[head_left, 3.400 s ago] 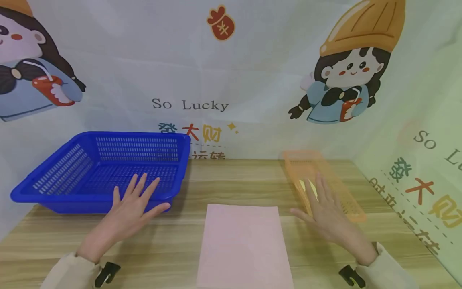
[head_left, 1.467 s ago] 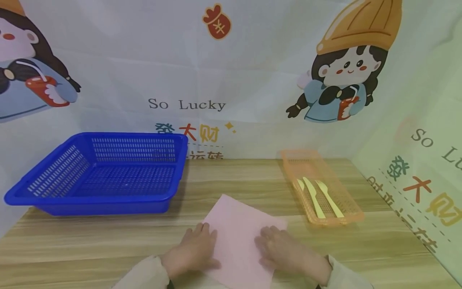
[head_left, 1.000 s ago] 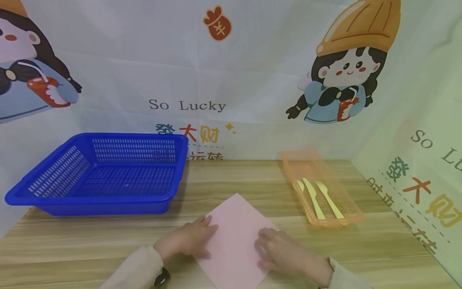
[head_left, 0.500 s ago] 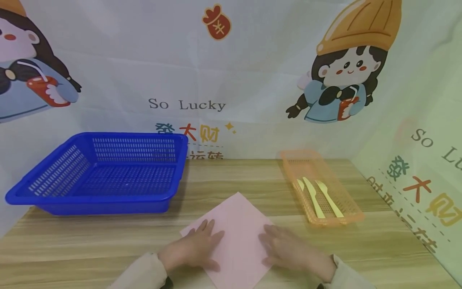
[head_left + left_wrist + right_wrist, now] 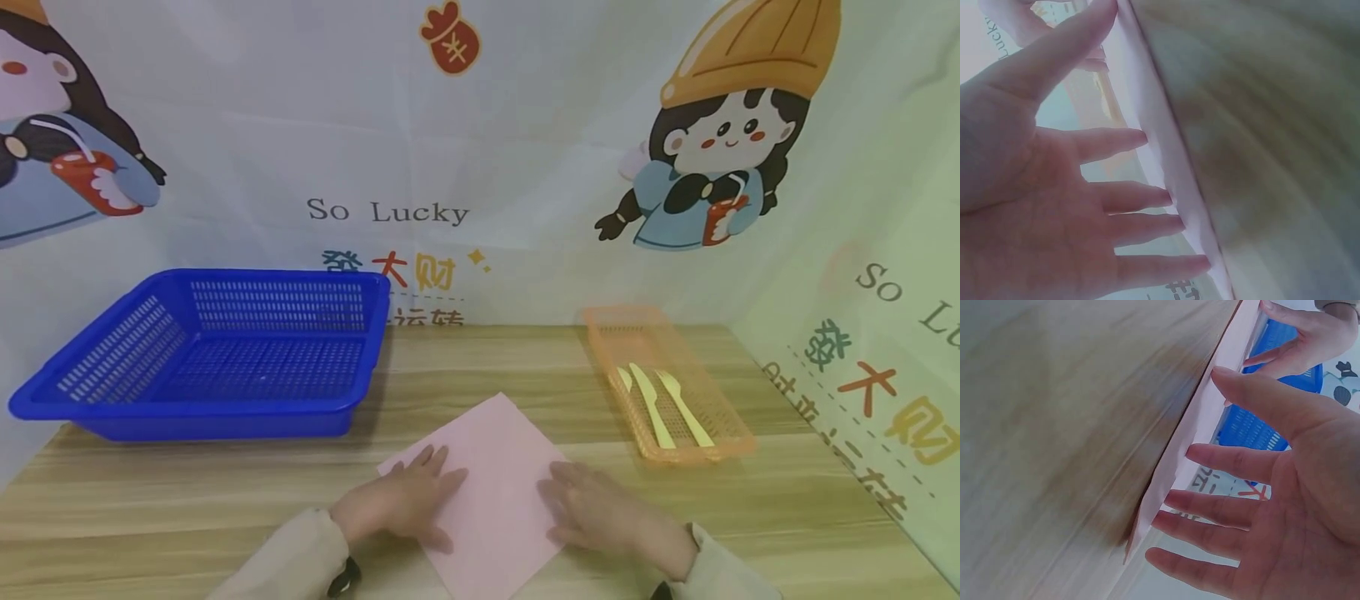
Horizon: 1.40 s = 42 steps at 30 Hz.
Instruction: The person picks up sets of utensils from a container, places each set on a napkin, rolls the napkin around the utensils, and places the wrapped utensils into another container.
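Note:
A pink sheet of paper (image 5: 498, 492) lies on the wooden table, turned so that one corner points away from me. My left hand (image 5: 405, 500) rests on its left side with the fingers spread. On the opposite side my right hand (image 5: 600, 510) touches the sheet with its fingertips. Both wrist views show fairly straight fingers: those of the left hand (image 5: 1041, 181) meet the paper (image 5: 1154, 137), and several fingertips of the right hand (image 5: 1272, 506) touch it too. Neither hand grips anything. The sheet's nearest corner runs out of the head view.
At the left stands a blue plastic basket (image 5: 195, 410) with slotted walls. An orange mesh tray (image 5: 626, 333) at the right holds a pale yellow plastic knife (image 5: 651, 404), a fork (image 5: 686, 408) and another partly hidden piece. A printed cloth (image 5: 525, 167) hangs behind the table.
Both hands came down from near the blue basket and the orange tray onto the paper. The sheet turned from square-on to a diamond position. Over the last half second little moved.

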Each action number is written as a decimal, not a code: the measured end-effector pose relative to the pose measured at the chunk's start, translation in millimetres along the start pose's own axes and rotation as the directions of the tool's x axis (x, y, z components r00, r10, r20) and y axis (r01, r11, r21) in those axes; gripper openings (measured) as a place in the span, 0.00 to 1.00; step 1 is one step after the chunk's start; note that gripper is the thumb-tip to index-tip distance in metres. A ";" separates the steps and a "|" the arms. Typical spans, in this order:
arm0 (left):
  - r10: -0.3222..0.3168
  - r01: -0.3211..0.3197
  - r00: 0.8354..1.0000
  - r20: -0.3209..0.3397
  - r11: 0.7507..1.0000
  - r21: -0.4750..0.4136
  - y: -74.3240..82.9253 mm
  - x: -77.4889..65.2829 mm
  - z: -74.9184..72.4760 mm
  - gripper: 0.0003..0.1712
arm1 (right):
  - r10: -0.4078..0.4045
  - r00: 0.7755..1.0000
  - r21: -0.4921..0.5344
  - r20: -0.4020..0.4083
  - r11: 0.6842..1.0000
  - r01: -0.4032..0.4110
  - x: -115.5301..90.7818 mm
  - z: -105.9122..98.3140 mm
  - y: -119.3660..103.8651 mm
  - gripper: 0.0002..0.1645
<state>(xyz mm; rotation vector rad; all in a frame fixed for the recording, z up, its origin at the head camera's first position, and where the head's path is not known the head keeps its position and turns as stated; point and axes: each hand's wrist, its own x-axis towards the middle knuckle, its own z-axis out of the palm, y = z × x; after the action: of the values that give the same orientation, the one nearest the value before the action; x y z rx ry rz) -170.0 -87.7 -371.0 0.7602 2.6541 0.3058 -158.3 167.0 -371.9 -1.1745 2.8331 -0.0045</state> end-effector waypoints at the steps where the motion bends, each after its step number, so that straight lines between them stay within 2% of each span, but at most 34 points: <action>1: -0.003 0.003 1.000 0.002 1.000 -0.001 -0.5 0.4 -0.2 0.48 | 0.006 1.000 0.010 0.004 1.000 -0.006 0.3 0.0 0.1 0.28; 12: -0.017 0.017 1.000 0.002 1.000 -0.021 -0.8 4.7 -1.4 0.47 | -0.004 1.000 0.055 -0.010 0.998 0.005 2.6 2.4 6.8 0.30; 24: -0.027 0.027 1.000 0.013 0.999 -0.017 0.9 7.6 -5.7 0.47 | -0.009 1.000 0.055 -0.015 0.998 0.010 2.9 3.0 10.2 0.31; 26: -0.021 0.021 1.000 -0.001 1.000 -0.012 1.0 8.2 -7.3 0.45 | -0.017 0.999 0.064 -0.037 0.998 0.020 2.5 2.3 11.2 0.30; 28: -0.004 0.003 0.999 -0.035 1.000 -0.014 0.9 9.6 -9.7 0.42 | -0.009 0.996 0.114 -0.093 0.993 0.020 2.7 0.5 12.6 0.28; 30: 0.046 -0.048 0.995 -0.091 0.998 -0.026 1.9 14.4 -12.5 0.38 | 0.030 0.987 0.174 -0.160 0.985 -0.002 1.4 -4.6 14.8 0.27; 32: 0.098 -0.107 0.983 -0.154 0.993 -0.051 5.2 20.4 -17.7 0.35 | 0.078 0.967 0.222 -0.244 0.975 -0.023 1.5 -12.7 18.3 0.24; 35: 0.196 -0.222 0.949 -0.246 0.971 -0.084 15.1 31.9 -29.4 0.32 | 0.176 0.923 0.274 -0.343 0.958 -0.081 3.0 -28.9 25.1 0.22; 38: 0.271 -0.317 0.906 -0.325 0.943 -0.096 28.3 46.2 -43.5 0.30 | 0.277 0.877 0.331 -0.393 0.932 -0.146 5.7 -44.5 34.8 0.20; 41: 0.319 -0.385 0.864 -0.390 0.917 -0.103 40.8 63.6 -56.7 0.29 | 0.364 0.839 0.393 -0.405 0.897 -0.200 8.3 -56.5 47.7 0.19; 42: 0.326 -0.398 0.855 -0.404 0.911 -0.107 44.8 69.9 -60.7 0.29 | 0.385 0.829 0.405 -0.406 0.889 -0.214 9.2 -59.8 52.8 0.20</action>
<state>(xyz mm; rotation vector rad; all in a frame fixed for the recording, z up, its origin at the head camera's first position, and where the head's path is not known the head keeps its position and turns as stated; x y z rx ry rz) -228.4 -18.7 -321.9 1.2507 2.7515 0.8743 -206.2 196.3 -314.6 -0.7045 3.2061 -0.8531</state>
